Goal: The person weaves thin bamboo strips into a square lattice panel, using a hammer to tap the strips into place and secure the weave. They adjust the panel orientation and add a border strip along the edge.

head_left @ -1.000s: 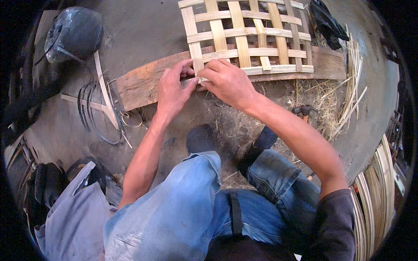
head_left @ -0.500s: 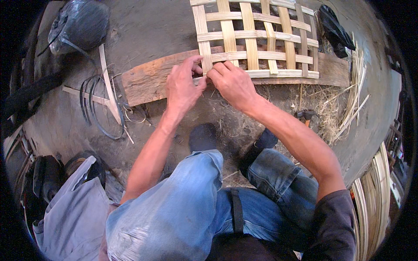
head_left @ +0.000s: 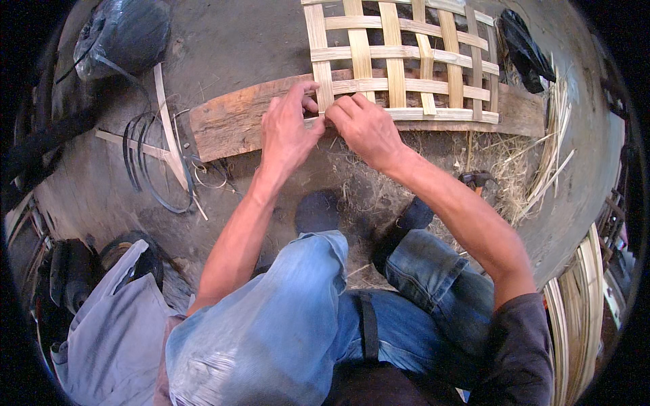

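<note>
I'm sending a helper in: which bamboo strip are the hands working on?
Find the wooden plank on the floor, with the woven bamboo lattice on it. The left hand and right hand meet at its near-left corner, on the leftmost upright strip, the lattice's outer edge.

From my remote seat, the woven mat point(head_left: 406, 64) at the upper middle of the frame looks like flat split-bamboo strips, pale yellow, matt and fairly smooth. The plank point(head_left: 230, 125) beneath it is rough, weathered wood with a worn, dusty face. The floor point(head_left: 230, 47) reads as grey, matt, gritty concrete. At upper left a black bag point(head_left: 128, 30) shines like glossy plastic. Lower middle, the jeans point(head_left: 271, 338) are faded blue denim; the grey cloth point(head_left: 108, 331) at lower left looks soft and matt.
</note>
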A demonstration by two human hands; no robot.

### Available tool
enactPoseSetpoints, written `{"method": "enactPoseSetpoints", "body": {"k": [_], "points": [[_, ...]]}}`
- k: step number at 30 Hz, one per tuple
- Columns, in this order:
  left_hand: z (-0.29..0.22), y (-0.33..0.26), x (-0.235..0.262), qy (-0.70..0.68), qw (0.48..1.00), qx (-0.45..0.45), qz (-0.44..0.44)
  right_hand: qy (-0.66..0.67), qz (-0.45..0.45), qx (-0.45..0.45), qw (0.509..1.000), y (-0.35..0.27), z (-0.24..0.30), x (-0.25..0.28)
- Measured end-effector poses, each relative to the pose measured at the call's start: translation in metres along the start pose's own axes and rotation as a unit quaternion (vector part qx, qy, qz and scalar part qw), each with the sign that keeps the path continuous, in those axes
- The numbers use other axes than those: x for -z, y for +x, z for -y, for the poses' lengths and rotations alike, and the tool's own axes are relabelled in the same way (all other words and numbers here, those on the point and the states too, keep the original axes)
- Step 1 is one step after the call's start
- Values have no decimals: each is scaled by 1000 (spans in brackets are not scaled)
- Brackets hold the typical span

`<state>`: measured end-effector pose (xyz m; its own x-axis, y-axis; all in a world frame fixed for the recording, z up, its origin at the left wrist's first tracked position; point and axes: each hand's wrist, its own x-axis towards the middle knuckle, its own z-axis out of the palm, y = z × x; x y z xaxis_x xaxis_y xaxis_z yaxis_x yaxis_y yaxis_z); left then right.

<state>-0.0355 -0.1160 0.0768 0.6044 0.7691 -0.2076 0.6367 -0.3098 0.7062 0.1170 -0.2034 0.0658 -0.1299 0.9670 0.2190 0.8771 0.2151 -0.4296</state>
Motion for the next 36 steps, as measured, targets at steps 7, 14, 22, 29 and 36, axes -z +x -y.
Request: {"method": "enactPoseSetpoints", "body": {"k": [7,14,22,29,36], "points": [[4,0,-1,-9,1000,-11,6,5,41,15,999,7,-7,3],[4,0,-2,23,999,-31,-5,-11,82,59,995,11,-13,7],[4,0,-2,24,999,-36,-6,-24,87,66,994,11,-14,6],[5,-1,-1,21,999,-31,-9,-22,80,109,991,14,-16,8],[6,1,-4,6,1000,-25,13,-12,-45,-11,999,58,-19,41]]}}
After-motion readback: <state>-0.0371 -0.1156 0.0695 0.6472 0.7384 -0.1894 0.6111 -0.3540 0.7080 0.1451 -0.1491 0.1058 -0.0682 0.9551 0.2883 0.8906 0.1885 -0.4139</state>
